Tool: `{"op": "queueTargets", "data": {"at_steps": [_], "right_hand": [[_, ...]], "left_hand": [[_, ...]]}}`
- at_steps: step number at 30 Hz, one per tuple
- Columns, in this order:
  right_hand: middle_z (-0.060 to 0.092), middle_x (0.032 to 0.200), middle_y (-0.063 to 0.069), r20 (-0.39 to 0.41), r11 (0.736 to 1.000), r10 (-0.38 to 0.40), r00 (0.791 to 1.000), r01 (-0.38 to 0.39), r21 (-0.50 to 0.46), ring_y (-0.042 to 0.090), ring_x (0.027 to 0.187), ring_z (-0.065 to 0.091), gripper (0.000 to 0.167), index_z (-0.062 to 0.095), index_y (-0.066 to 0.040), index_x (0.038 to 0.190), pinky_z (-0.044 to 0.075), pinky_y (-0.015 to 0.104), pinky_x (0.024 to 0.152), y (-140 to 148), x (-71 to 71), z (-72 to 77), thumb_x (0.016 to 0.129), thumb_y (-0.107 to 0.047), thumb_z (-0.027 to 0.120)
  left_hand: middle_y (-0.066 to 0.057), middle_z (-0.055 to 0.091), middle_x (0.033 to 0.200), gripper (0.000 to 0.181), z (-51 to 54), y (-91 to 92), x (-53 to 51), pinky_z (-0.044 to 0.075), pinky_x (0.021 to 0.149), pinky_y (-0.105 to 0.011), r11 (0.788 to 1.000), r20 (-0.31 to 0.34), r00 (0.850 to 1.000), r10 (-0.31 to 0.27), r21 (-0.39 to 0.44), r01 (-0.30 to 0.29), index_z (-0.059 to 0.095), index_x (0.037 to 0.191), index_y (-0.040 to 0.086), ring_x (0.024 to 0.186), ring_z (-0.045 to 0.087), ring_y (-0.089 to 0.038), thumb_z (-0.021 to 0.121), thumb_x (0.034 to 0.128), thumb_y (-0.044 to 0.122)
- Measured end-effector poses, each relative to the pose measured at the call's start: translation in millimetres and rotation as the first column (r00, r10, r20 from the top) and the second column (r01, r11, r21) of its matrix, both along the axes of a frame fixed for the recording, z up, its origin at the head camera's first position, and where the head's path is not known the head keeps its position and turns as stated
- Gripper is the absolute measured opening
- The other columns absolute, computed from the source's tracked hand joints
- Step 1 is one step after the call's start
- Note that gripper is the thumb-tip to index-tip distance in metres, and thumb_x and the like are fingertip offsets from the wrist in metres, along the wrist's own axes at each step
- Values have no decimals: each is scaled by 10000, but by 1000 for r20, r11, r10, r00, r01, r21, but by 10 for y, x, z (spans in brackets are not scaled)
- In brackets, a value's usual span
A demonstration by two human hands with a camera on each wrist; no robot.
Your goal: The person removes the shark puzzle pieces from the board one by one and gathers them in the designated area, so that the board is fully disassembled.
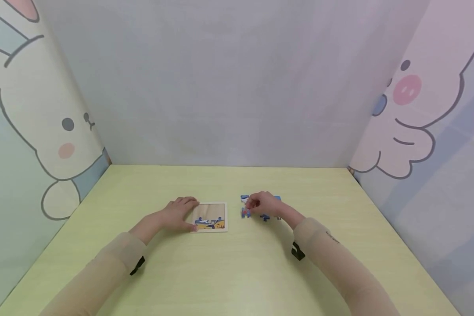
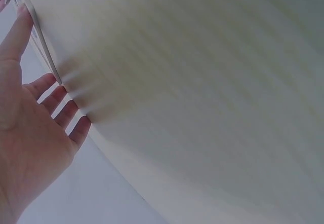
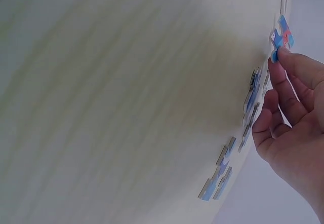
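While the left edge of the puzzle tray [image 1: 209,210] is touched by the left hand [image 1: 178,213], a blue-and-red piece [image 3: 284,35] is pinched between thumb and index finger of the right hand [image 1: 265,203], just to the right of the tray. The left fingers are held slightly spread, with the thumb set well apart from them at the tray's near left corner; the other right fingers are curled loosely. The near part of the tray is filled with fitted pieces [image 1: 214,224] in yellow, blue and white, and bare wood is shown in its far part. Loose pieces [image 1: 265,217] are scattered on the table [image 1: 229,272] to the right of the tray, partly hidden by the right hand. Beyond the tray, a pale back wall [image 1: 229,87] is seen, flanked by side walls [image 1: 411,149] on which cartoon animals are printed.
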State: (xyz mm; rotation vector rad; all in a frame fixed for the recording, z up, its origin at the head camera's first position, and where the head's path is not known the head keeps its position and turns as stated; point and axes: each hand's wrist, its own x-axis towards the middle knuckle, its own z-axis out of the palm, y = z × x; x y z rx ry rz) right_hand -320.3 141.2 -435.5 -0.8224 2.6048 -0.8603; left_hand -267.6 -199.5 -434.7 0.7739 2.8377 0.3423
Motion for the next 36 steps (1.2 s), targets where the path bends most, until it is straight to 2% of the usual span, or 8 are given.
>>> {"op": "queueTargets", "data": {"at_steps": [11,19,24,27,36], "right_hand": [[612,814,-36,18,1000,-24,1000,23,13,116,724,528,70,662,-149,923,462,240,642,-13,15,20,860,-131,687],[609,881,-36,-53,1000,12,999,-13,-11,138,736,485,148,665,-109,1002,418,249,637,-66,77,178,860,-148,683],[616,925,-21,-69,999,32,997,-35,-40,153,807,486,222,668,-91,1051,431,268,696,-141,120,231,846,-163,710],[621,974,34,-74,997,54,996,-58,-55,176,855,484,261,667,-83,1077,432,296,735,-203,159,235,833,-157,726],[610,1070,78,-117,995,93,989,-95,-11,239,979,540,313,675,-136,1096,460,351,838,-443,264,184,800,-191,763]], "left_hand": [[-132,287,1513,866,-27,-8,-8,215,1075,-618,1000,10,1000,3,9,-3,350,1449,87,1379,242,-393,662,798,565],[-137,294,1508,874,-35,-14,-24,224,1063,-629,1000,4,1000,1,2,-1,353,1446,85,1375,243,-404,673,788,563],[-151,300,1500,875,-31,-20,-23,234,1054,-633,1000,-3,1000,-9,4,9,355,1442,73,1366,252,-407,667,790,568],[-155,293,1502,876,-23,-23,-18,232,1058,-629,1000,2,1000,-10,6,10,351,1444,68,1367,249,-403,664,795,565],[-153,291,1506,874,-15,-23,-15,231,1069,-612,1000,8,1000,-10,14,10,344,1449,70,1375,245,-395,668,798,554]]}}
